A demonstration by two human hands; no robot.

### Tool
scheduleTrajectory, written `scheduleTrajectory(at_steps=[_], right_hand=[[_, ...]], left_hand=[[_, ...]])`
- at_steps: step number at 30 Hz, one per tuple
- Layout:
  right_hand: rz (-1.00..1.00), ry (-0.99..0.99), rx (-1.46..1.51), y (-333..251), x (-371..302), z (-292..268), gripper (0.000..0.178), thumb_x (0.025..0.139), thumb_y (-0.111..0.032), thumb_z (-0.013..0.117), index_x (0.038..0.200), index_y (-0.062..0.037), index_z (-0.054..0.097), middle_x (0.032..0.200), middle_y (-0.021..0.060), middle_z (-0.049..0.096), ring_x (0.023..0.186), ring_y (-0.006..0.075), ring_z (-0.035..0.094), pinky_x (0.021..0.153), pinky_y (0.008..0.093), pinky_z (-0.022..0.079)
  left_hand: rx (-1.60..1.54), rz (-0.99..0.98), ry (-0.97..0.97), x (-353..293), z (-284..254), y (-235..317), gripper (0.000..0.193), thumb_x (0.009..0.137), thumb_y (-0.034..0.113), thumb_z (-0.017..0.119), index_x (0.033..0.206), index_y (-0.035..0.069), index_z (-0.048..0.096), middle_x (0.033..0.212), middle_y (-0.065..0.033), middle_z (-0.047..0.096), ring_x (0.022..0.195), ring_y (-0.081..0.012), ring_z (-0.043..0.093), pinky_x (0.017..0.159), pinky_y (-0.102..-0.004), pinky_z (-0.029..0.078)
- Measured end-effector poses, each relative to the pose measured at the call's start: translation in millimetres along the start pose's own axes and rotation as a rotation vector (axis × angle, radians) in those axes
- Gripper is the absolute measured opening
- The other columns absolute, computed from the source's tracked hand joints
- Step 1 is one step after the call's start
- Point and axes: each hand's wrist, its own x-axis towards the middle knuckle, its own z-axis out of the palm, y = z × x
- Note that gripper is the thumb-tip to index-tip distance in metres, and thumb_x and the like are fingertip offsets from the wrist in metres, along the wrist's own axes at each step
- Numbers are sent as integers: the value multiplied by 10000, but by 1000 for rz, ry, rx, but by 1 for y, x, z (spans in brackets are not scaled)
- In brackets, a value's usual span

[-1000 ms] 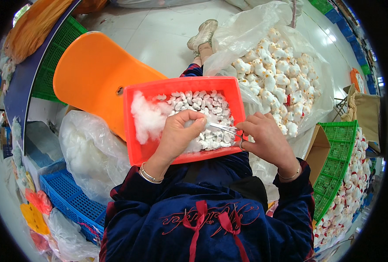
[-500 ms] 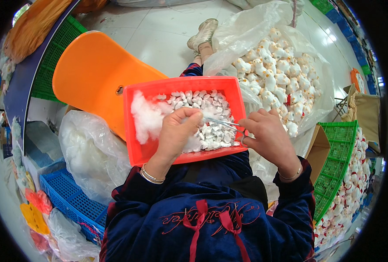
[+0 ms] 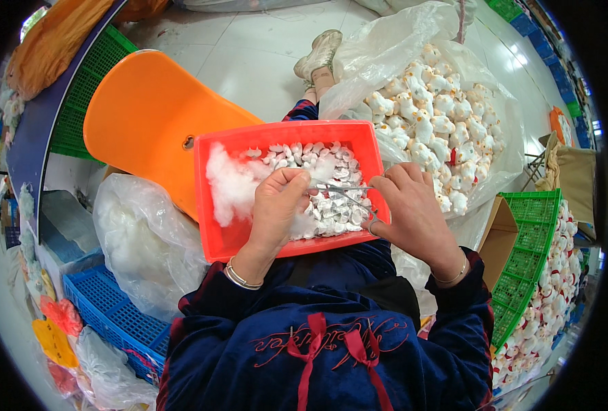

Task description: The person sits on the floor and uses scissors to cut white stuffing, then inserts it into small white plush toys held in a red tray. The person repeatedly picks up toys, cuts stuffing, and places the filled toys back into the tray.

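Note:
My right hand (image 3: pixel 417 216) holds a pair of metal forceps (image 3: pixel 350 188) by its ring handles, which are spread apart. The tips point left to my left hand (image 3: pixel 275 209), whose thumb and fingers are pinched together; what they hold is hidden or too small to make out. Both hands are over a red plastic tray (image 3: pixel 283 130) on my lap. Inside it lie many small white and silvery pieces (image 3: pixel 341 214), with a fluffy clump of white stuffing (image 3: pixel 227 179) at the left.
An orange chair (image 3: pixel 146 113) stands beyond the tray at left. Beside it is a clear bag of stuffing (image 3: pixel 139 240), above a blue crate (image 3: pixel 115 294). Small white plush toys (image 3: pixel 427 123) fill an open plastic bag at far right. A green crate (image 3: pixel 523 267) stands at right.
The forceps' handles have spread wider apart as my right hand's fingers opened and its knuckles rose slightly. My left hand has barely moved and stays pinched at the tips.

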Motion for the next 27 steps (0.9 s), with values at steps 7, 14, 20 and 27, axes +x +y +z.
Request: scheduleTrajectory(at_steps=[7, 14, 20, 27], right_hand=[[17, -117, -3, 6, -3, 2, 324, 725, -192, 818, 1015, -107, 703, 892, 60, 629, 953, 269, 586, 812, 418, 396], [2, -122, 185, 26, -9, 8, 514, 676, -244, 884, 1114, -67, 683, 1004, 83, 644, 1020, 303, 579, 886, 408, 448], [15, -71, 418, 23, -13, 20, 579, 688, -234, 857, 1200, -42, 666, 1092, 123, 651, 1072, 348, 574, 946, 418, 458], [72, -190, 345, 24, -12, 11, 385, 743, -189, 811, 1095, -64, 720, 933, 88, 676, 933, 305, 614, 821, 439, 463]], left_hand=[[186, 89, -70, -1, -2, -6, 123, 990, 114, 669, 1048, 5, 668, 842, -78, 706, 620, -55, 543, 584, -192, 450], [186, 107, -79, -5, -6, 5, 106, 983, 83, 660, 1046, -3, 663, 826, -57, 687, 623, -46, 518, 582, -187, 423], [287, 117, -142, -9, -11, 9, 157, 983, 104, 676, 1099, 0, 684, 858, -19, 700, 690, -25, 550, 628, -193, 456], [263, 94, -173, -10, -10, 9, 185, 985, 105, 672, 1135, -2, 688, 881, -23, 712, 712, -23, 556, 641, -193, 460]])
